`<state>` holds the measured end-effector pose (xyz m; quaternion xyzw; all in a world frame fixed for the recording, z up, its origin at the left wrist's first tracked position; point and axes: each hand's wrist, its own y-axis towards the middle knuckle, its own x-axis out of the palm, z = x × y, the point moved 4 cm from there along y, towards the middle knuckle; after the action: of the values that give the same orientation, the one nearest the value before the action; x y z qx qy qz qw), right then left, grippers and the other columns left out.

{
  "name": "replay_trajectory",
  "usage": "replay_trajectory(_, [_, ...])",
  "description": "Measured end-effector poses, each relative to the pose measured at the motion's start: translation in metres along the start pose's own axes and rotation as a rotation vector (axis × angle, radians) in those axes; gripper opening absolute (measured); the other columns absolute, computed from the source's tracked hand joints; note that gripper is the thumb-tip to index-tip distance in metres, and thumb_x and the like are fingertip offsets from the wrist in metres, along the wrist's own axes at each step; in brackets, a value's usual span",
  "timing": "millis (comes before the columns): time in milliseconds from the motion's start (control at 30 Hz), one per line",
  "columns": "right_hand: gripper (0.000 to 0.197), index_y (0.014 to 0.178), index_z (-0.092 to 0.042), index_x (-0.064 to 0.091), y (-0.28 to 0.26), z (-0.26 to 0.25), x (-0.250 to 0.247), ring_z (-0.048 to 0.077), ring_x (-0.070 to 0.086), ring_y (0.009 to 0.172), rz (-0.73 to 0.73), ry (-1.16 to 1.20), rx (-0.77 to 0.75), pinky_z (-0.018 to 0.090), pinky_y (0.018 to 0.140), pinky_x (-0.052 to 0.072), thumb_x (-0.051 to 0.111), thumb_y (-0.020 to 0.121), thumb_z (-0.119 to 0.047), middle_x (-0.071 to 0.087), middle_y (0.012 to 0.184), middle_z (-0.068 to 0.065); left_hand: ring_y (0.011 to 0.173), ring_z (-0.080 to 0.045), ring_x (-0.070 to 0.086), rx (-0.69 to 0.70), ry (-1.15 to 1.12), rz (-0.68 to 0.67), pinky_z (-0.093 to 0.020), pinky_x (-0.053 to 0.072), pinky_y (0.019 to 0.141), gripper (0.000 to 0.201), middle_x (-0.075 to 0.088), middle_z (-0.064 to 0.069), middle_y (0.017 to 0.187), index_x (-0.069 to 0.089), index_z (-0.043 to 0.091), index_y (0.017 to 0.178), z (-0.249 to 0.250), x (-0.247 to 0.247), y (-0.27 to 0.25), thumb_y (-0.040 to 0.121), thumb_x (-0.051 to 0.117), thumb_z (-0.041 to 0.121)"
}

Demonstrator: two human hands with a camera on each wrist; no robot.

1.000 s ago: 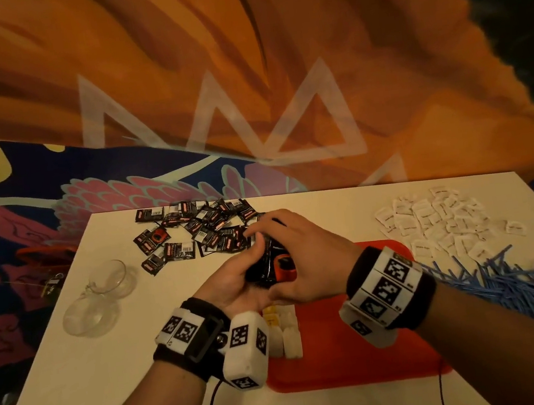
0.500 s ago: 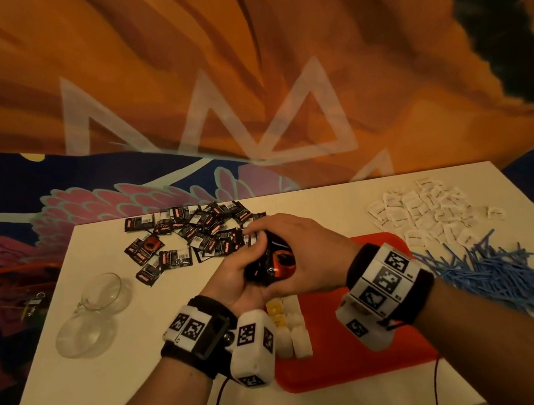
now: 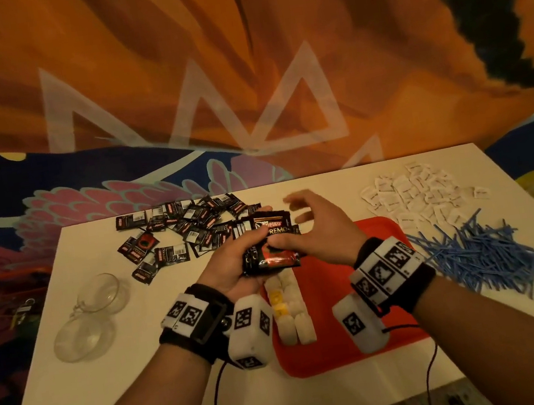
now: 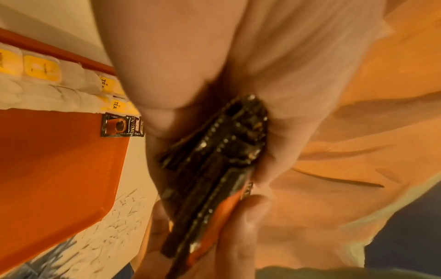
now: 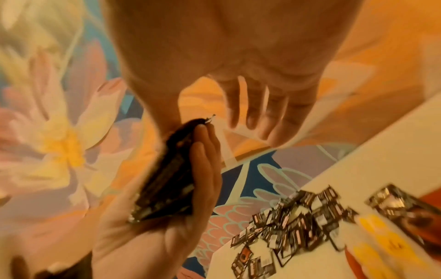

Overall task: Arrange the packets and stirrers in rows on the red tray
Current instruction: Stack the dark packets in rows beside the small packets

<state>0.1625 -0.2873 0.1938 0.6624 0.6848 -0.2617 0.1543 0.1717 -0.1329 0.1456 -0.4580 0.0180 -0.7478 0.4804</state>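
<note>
My left hand [image 3: 256,237] grips a stack of black coffee packets [image 3: 269,246] on edge above the far left corner of the red tray [image 3: 346,300]. The stack [image 4: 214,169] lies between its thumb and fingers. My right hand [image 3: 296,225] has its thumb on the front packet and its fingers [image 5: 255,109] straight and spread, clear of the stack [image 5: 167,179]. Rows of tea bags [image 3: 288,308] line the tray's left side. One coffee packet [image 4: 121,124] lies flat on the tray [image 4: 54,160] beside the tea bags [image 4: 47,88].
A loose pile of black coffee packets [image 3: 181,234] lies at the table's far left. White packets [image 3: 417,196] lie at the far right, with a heap of blue stirrers [image 3: 483,255] in front of them. Two glass cups [image 3: 93,310] sit at the left.
My right hand's fingers, which covered the stack, have lifted and spread, leaving only the thumb on it. The front packet's printed face now shows.
</note>
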Motion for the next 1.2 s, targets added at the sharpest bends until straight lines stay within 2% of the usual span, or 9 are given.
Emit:
replay_trajectory(133, [0.039,0.076,-0.019,0.065,0.006,0.029,-0.002,0.021,0.069,0.081,0.000,0.102,0.106,0.041,0.079,0.057,0.085,0.065,-0.051,0.072,0.080,0.002,0.097,-0.033,0.070,0.107,-0.025,-0.034,-0.043,0.059,0.074,0.059,0.067,-0.024,0.114,0.053,0.002,0.135,-0.004,0.008,0.013,0.078,0.066,0.005])
replay_trajectory(233, [0.032,0.065,-0.018,0.060,0.014,0.050,-0.010,0.020,0.066,0.069,0.004,0.170,0.086,0.036,0.068,0.054,0.086,0.069,-0.038,0.069,0.070,0.003,0.100,-0.033,0.069,0.185,-0.030,-0.042,-0.045,0.059,0.075,0.053,0.067,-0.021,0.117,0.058,0.014,0.128,-0.011,0.019,0.028,0.078,0.061,-0.003])
replay_trajectory(400, [0.017,0.083,-0.003,0.055,0.019,0.074,-0.033,0.007,0.060,0.047,-0.138,0.540,0.132,0.017,0.044,0.042,0.072,0.083,0.001,0.064,0.068,0.014,0.106,-0.037,0.067,0.242,0.026,0.042,-0.049,0.059,0.081,0.059,0.066,-0.022,0.121,0.057,0.014,0.128,-0.027,0.038,0.056,0.073,0.067,-0.007])
replay_trajectory(633, [0.016,0.078,-0.021,0.067,0.045,0.128,-0.070,0.018,0.066,0.070,-0.049,0.424,0.114,0.031,0.068,0.051,0.080,0.078,-0.010,0.071,0.078,0.007,0.064,-0.016,0.057,0.340,0.126,0.434,-0.027,0.048,0.048,0.006,0.060,-0.004,0.073,0.061,0.012,0.098,-0.044,0.051,0.086,0.093,0.064,0.014])
replay_trajectory(733, [0.016,0.072,-0.032,0.069,0.053,0.143,-0.074,0.021,0.070,0.082,-0.023,0.325,0.093,0.042,0.081,0.057,0.083,0.073,-0.023,0.073,0.084,0.004,0.058,-0.015,0.053,0.319,0.251,0.472,-0.027,0.042,0.049,0.031,0.058,-0.001,0.067,0.063,0.014,0.091,-0.054,0.064,0.094,0.076,0.073,0.039])
replay_trajectory(800, [0.014,0.070,-0.035,0.070,0.055,0.146,-0.074,0.020,0.070,0.083,-0.036,0.308,0.079,0.044,0.083,0.057,0.083,0.069,-0.030,0.074,0.084,0.002,0.053,-0.011,0.054,0.325,0.277,0.471,-0.025,0.043,0.048,0.027,0.060,0.004,0.060,0.063,0.013,0.085,-0.059,0.074,0.097,0.079,0.072,0.038])
replay_trajectory(900, [0.016,0.074,-0.029,0.070,0.056,0.149,-0.072,0.018,0.066,0.072,-0.140,0.381,0.076,0.031,0.065,0.053,0.081,0.078,-0.019,0.072,0.079,0.004,0.045,-0.007,0.057,0.296,0.314,0.520,-0.019,0.042,0.041,0.019,0.059,0.006,0.053,0.063,0.009,0.080,-0.063,0.074,0.103,0.093,0.067,0.022])
replay_trajectory(1033, [0.010,0.089,-0.009,0.071,0.054,0.154,-0.060,0.021,0.064,0.072,-0.309,0.459,0.112,0.020,0.053,0.046,0.077,0.082,-0.011,0.072,0.088,0.015,0.055,-0.015,0.061,0.144,0.268,0.584,-0.023,0.046,0.046,0.017,0.065,-0.006,0.071,0.070,0.011,0.088,-0.067,0.059,0.104,0.094,0.063,0.025])
replay_trajectory(1200, [0.013,0.092,-0.006,0.075,0.066,0.179,-0.030,0.021,0.066,0.069,-0.315,0.352,0.169,0.030,0.063,0.056,0.077,0.081,-0.012,0.075,0.089,0.014,0.051,-0.014,0.053,-0.106,0.165,0.538,-0.024,0.043,0.045,0.050,0.060,-0.003,0.069,0.066,0.016,0.090,-0.075,0.031,0.095,0.074,0.068,0.063])
